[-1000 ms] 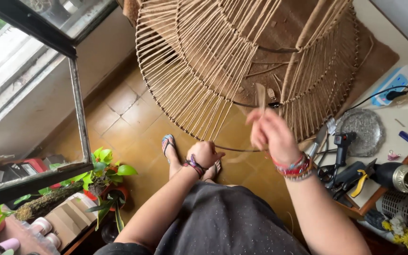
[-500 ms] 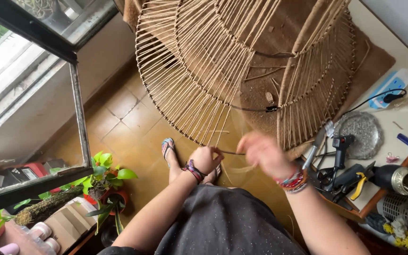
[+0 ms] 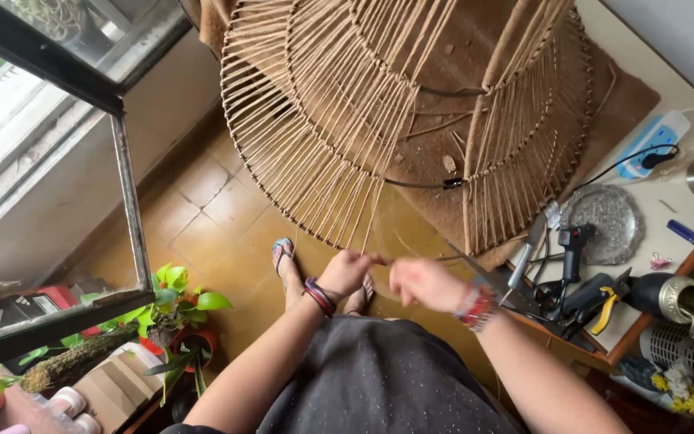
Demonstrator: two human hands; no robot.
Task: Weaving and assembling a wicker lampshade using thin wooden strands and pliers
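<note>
- Head view: a person stands over a large round wire lampshade frame (image 3: 411, 120) wrapped with tan cord; it rests partly on a brown cloth (image 3: 604, 104) spread on the counter (image 3: 676, 193), its lower rim jutting out over the tiled floor (image 3: 202, 217).
- The left hand (image 3: 345, 272) is clenched just below the frame's lower rim, its fingers (image 3: 367, 260) pinching a thin strand of cord (image 3: 371, 229) that runs up to the rim.
- The right hand (image 3: 423, 283) sits just beside it, blurred; its fingers look curled, but whether they grip the strand cannot be told.
- Judged from the pose, the step in hand is pulling a fresh run of cord taut at the rim; the next move would call for keeping tension while looping it around the wire.
- On the counter to the right lie a glue gun (image 3: 572, 245), a round silver tray (image 3: 604, 213), yellow-handled pliers (image 3: 604, 309) and a power strip (image 3: 652, 141); green potted plants (image 3: 178, 301) stand by the window at left.
</note>
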